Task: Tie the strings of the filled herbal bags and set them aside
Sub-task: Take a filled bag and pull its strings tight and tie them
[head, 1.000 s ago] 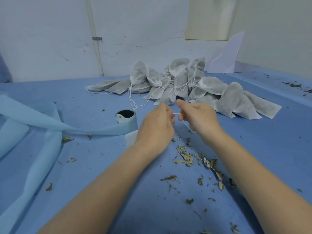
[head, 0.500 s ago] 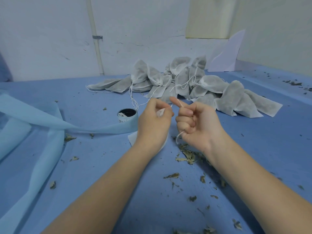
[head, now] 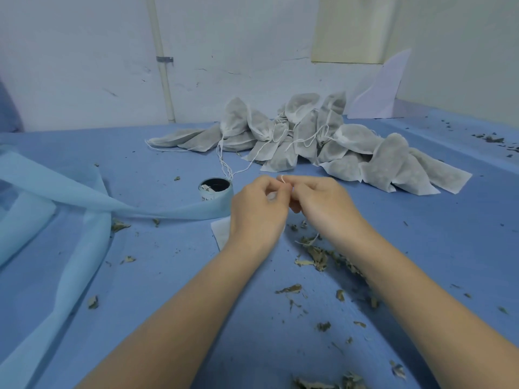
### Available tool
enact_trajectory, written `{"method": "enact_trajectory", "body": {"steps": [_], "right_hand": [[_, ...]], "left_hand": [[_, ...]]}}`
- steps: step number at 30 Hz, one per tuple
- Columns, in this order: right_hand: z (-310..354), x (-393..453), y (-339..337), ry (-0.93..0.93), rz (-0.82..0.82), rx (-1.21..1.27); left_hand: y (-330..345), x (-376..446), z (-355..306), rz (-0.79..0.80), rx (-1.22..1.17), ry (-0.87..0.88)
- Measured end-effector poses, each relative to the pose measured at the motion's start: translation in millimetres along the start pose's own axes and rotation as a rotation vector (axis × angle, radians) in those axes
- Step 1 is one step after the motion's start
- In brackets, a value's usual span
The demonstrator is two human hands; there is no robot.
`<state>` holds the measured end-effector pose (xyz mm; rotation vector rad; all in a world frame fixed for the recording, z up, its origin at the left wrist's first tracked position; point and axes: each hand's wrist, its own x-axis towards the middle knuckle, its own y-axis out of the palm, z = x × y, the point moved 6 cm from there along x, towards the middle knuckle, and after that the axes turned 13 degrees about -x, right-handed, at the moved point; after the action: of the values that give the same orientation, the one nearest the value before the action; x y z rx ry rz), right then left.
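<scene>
Head view, surface: we note a blue table (head: 168, 276) littered with dried leaf.
Bag: white corner (head: 222, 234) under left hand (head: 259, 211), centre.
String (head: 283, 179): pinched by both hands; right hand (head: 323, 204) alongside.
Pile (head: 309, 138): at 12 o'clock.
Handling: we judge it light, soft; grip by the string.

Both forearms come into view bare from the lower edge up to the wrists, with no sleeve, cuff or glove on them. The left hand (head: 259, 211) and the right hand (head: 323, 204) are bare too, with no ring, watch, band or bracelet showing at either wrist or on the fingers that can be seen. The nails are too small to make out.
</scene>
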<state>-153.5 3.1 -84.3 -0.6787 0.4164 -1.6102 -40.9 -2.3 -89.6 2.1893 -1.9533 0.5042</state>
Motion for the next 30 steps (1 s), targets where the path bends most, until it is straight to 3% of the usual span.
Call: {"method": "enact_trajectory", "body": {"steps": [6,9,14,16,22,26,30], "right_hand": [[6.6,-0.8,-4.9,-0.115,-0.071,-0.148],[1.2,1.8,-10.9,-0.104,-0.121,-0.127],[-14.5,8.0,-8.9,-0.004,0.076,-0.101],[-17.2,8.1,-7.3,0.017,0.138,-0.008],[-15.7,7.8,-13.9,0.003,0.155,0.001],[-16.5,8.5,-19.4,0.072,0.164,0.11],[-18.4,9.7,-18.0,0.137,0.175,0.371]], "left_hand": [[-4.5,4.4,2.9,-0.061,0.017,-0.003],[-4.6,3.8,8.0,-0.061,-0.088,-0.053],[-7.5,3.4,13.3,-0.097,-0.306,-0.128],[-8.8,4.2,8.7,-0.063,-0.263,-0.07],[-2.1,-3.4,4.0,0.024,-0.327,-0.11],[-0.7,-7.7,-8.0,-0.008,0.068,0.11],[-1.2,-12.0,-15.8,-0.072,0.213,0.285]]}}
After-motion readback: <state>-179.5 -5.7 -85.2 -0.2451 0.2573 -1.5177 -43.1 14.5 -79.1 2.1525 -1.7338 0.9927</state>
